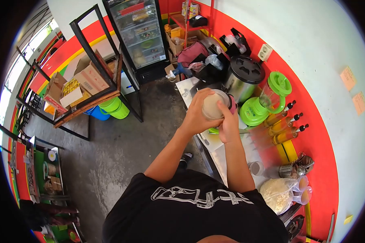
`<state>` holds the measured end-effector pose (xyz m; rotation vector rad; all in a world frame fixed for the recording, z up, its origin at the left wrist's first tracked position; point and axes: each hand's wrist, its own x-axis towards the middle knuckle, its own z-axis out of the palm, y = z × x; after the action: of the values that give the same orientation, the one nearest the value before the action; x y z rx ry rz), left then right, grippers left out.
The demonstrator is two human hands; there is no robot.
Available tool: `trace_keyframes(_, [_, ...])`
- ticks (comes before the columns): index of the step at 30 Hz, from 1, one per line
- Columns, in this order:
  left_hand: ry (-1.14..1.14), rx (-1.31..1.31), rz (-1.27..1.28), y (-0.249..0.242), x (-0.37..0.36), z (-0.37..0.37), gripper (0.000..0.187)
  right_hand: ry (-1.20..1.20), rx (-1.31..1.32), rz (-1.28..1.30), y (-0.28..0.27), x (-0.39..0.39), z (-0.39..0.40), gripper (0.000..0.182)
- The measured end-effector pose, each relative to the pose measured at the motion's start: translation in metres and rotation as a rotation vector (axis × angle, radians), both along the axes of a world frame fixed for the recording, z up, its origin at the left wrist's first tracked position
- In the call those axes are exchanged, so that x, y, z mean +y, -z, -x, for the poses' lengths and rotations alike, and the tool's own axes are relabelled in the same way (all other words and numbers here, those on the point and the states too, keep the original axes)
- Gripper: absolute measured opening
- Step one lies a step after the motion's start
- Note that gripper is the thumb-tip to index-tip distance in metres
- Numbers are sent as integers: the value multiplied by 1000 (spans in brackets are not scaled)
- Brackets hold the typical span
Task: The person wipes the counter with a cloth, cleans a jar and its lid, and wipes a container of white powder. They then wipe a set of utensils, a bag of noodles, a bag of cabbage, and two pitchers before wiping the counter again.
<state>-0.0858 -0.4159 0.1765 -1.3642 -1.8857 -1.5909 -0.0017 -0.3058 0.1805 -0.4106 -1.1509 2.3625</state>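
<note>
Between our left hand [197, 112] and right hand [230, 126], clasped by both: a container [213, 105]. Right of the grip, we note a green blender [255, 110].

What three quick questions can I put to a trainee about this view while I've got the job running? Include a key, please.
1. Multiple choice: what do the left hand and right hand hold together?
a) a metal ladle
b) a rounded container with pale contents
c) a folded cloth

2. Count: how many bottles with dark tops are lined up by the green blender?

3. Fill in the blank: the large steel container behind the blender has a ____ lid.

Key: 1: b. 2: three. 3: black.
</note>
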Motion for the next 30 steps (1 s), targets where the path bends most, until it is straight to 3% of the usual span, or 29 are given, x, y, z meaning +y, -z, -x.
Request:
trace_keyframes(1, [-10, -5, -1, 4, -1, 2, 86, -10, -5, -1, -1, 5, 0, 64])
trace_keyframes(3, [399, -580, -377, 19, 0, 7, 76, -106, -8, 27, -6, 8, 1, 56])
trace_keyframes(4, [453, -646, -411, 25, 0, 10, 56, -137, -23, 66, -18, 3, -2, 49])
trace_keyframes(5, [445, -645, -413, 32, 2, 9, 56, -144, -24, 66, -16, 0, 2, 49])
trace_keyframes(7, [492, -1157, -560, 39, 6, 1, 66, -5, -32, -201, -7, -8, 12, 40])
trace_keyframes(8, [490, -1288, -601, 51, 9, 3, 68, -11, -35, -201, -4, -11, 14, 40])
trace_keyframes(10, [495, -1371, -656, 42, 6, -7, 67, 121, -105, -470, -3, -15, 20, 40])
trace_keyframes(11, [511, -1454, -704, 37, 7, -9, 67, 120, -103, -473, -6, -15, 20, 40])
trace_keyframes(13, [529, -1469, -719, 35, 8, -11, 68, 231, -35, -888, -15, -17, 19, 42])
trace_keyframes(15, [546, -1484, -733, 35, 6, -7, 70, 221, -21, -1030, -17, -22, 17, 41])
trace_keyframes(17, [809, -1481, -755, 37, 5, 3, 71, 216, -6, -1310, -17, -26, 10, 40])
trace_keyframes(18, [1081, -1413, -745, 9, -3, -2, 72, 230, -35, -1466, -17, -32, 5, 40])
trace_keyframes(19, [1022, -1395, -741, 15, -4, 6, 72, 249, -66, -1617, -19, -40, 0, 39])
trace_keyframes(21, [1340, -1545, -837, 12, -7, 7, 82, 317, -168, -1845, -25, -58, -11, 39])
trace_keyframes(22, [1449, -1361, -818, 20, -4, 5, 72, 350, -224, -1922, -25, -64, -13, 39])
trace_keyframes(23, [1462, -1367, -811, 38, 4, 8, 72, 380, -272, -1967, -26, -66, -11, 38])
trace_keyframes(26, [1019, -1267, -847, 76, 23, 10, 54, 328, -298, -1875, -5, -50, 12, 39])
trace_keyframes(29, [807, -1410, -716, 73, 30, 1, 50, 204, -453, -1775, -18, -37, 28, 41])
trace_keyframes(30, [766, -1436, -686, 71, 32, -2, 48, 181, -497, -1779, -18, -31, 35, 52])
